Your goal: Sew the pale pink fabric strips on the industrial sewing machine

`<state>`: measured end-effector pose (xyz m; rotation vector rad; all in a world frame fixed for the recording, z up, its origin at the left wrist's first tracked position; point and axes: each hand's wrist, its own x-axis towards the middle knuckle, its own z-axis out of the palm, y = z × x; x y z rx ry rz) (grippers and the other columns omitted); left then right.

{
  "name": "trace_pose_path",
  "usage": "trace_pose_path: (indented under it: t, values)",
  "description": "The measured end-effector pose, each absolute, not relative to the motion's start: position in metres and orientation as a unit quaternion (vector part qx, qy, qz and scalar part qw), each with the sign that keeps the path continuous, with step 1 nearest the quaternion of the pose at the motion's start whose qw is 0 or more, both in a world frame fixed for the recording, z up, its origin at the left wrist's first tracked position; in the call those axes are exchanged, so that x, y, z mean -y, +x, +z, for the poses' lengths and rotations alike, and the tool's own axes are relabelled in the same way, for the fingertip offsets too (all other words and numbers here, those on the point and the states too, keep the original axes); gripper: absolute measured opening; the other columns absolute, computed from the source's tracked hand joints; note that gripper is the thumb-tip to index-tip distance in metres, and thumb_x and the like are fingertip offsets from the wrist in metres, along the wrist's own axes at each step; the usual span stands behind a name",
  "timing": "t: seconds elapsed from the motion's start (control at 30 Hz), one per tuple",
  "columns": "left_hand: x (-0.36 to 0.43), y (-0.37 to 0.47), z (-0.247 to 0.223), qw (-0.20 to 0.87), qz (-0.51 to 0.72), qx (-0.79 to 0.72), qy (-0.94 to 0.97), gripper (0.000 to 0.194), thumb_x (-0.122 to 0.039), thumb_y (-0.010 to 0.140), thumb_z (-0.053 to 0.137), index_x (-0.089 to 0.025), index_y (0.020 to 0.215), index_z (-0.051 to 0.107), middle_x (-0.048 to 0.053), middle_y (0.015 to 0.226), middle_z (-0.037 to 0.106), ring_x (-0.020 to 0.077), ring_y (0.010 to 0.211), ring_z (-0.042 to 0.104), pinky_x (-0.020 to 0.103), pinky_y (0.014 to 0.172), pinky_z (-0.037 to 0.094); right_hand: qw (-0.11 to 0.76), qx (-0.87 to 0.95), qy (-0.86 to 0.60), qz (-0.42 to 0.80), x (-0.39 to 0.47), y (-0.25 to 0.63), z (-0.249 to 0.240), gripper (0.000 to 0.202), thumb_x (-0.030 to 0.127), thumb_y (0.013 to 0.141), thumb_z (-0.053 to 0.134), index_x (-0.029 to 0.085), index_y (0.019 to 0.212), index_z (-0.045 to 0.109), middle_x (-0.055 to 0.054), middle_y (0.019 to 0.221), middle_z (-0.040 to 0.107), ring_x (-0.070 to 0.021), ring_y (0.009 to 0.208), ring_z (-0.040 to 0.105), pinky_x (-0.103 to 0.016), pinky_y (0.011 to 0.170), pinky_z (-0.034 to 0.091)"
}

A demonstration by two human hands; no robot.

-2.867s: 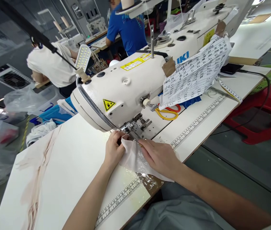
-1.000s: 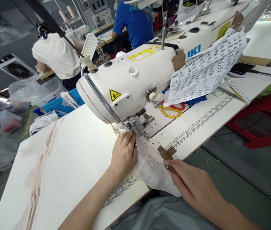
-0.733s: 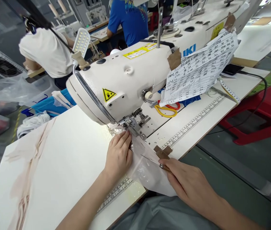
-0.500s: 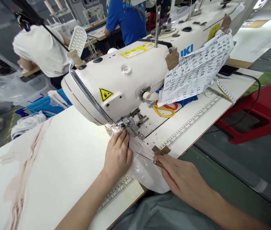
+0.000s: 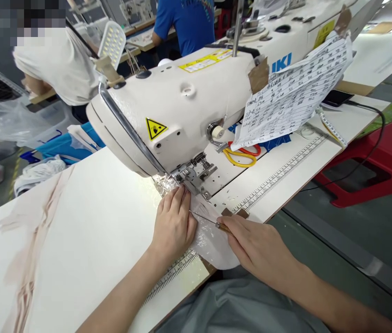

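My left hand (image 5: pixel 173 219) is closed on a piece of sheer white fabric (image 5: pixel 213 245), with its fingertips close together just in front of the presser foot (image 5: pixel 187 178). In my right hand (image 5: pixel 256 243) is an awl (image 5: pixel 223 227) with a wooden handle. The awl's thin metal shaft points left across the fabric, and its tip comes close to my left thumb. Part of the fabric lies under my left hand, and its rounded end hangs over the table's front edge. Above both hands stands the white sewing machine (image 5: pixel 168 106).
Scissors with red and yellow handles (image 5: pixel 241 156) lie behind the needle area. A handwritten sheet (image 5: pixel 293 92) is taped to the machine. Pinkish sheer fabric (image 5: pixel 33 249) lies at the left. A red stool (image 5: pixel 372 171) stands right. Two people sit beyond the machine.
The fabric's hanging end has drawn up slightly toward the machine. My right hand and the awl have shifted a little left and up, with the awl tip nearer my left thumb.
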<state>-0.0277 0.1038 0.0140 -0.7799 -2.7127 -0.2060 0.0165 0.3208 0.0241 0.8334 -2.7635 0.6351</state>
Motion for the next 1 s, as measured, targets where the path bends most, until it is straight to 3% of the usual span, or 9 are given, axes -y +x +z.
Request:
trace_pose_path:
  t: [0.23,0.47,1.0]
  values:
    - [-0.107,-0.020,0.014,0.136,-0.073,0.952,-0.265,0.050,-0.018,0.092,0.041,-0.009,0.141,0.041,0.021,0.144,0.046,0.0357,0.136,0.040,0.054,0.110,0.038,0.078,0.936,0.276,0.203,-0.316,0.012,0.026,0.028,0.004,0.091,0.041,0.014,0.112,0.057,-0.005,0.087,0.068,-0.0178,0.073,0.068,-0.026,0.054,0.045]
    - [-0.112,-0.015,0.018,0.148,-0.039,0.948,-0.281,0.047,-0.018,0.093,0.039,-0.002,0.136,0.045,0.025,0.139,0.050,0.0365,0.134,0.043,0.054,0.107,0.041,0.065,0.941,0.276,0.186,-0.310,0.009,0.027,0.027,0.003,0.090,0.042,0.014,0.108,0.058,-0.005,0.085,0.067,-0.0190,0.074,0.067,-0.026,0.056,0.044]
    - [-0.107,-0.023,0.017,0.165,-0.045,0.948,-0.270,0.043,-0.018,0.092,0.040,-0.004,0.132,0.048,0.023,0.135,0.051,0.0359,0.126,0.046,0.057,0.107,0.038,0.048,0.944,0.278,0.171,-0.294,-0.004,0.029,0.022,0.003,0.091,0.047,0.015,0.106,0.058,-0.006,0.088,0.068,-0.0185,0.078,0.068,-0.025,0.058,0.043]
